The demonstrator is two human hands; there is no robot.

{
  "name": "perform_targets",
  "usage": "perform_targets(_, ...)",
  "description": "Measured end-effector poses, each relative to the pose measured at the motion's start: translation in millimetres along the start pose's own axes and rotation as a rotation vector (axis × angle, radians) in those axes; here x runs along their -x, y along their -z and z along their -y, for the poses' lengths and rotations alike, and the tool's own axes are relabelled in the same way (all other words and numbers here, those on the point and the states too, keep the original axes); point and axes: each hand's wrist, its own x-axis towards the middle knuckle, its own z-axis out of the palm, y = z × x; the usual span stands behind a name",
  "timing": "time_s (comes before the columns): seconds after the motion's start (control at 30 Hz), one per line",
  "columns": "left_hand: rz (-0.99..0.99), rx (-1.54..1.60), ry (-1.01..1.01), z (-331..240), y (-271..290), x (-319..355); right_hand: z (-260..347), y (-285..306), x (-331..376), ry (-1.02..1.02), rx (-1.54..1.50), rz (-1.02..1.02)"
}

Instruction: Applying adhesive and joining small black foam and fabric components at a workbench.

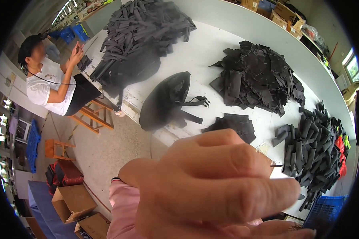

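My left hand (203,183) fills the lower middle, very close and slightly blurred. Its arm comes in from the lower left in a pink sleeve (123,207). The fingers are curled toward the right with the back of the hand toward me; the fingertips and anything in them are hidden. A thumb (279,230) shows along the bottom edge. My right hand is not seen. Beyond my knuckles, on the white table (203,44), lies a black bag (163,101) with mesh and a buckled strap (195,102). A small stack of black fabric pieces (233,125) lies just past my fingers.
Big heaps of black fabric pieces (259,79), rolled strips (143,24) and folded pieces (311,147) cover parts of the table. A blue crate (325,209) stands lower right. On the left, a seated person (56,79), a wooden stool (60,148) and cardboard boxes (73,201).
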Motion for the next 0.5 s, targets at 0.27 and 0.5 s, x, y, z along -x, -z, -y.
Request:
perform_targets(0.27, -0.068, 0.086, 0.104, 21.2, 39.3, 25.2, -0.3, -7.4, 12.8, 0.018, 0.086, -0.084)
perform_targets(0.5, -0.069, 0.09, 0.128, 44.5, 41.6, 19.9, -5.8, -9.6, 7.0, 0.074, 0.153, -0.101)
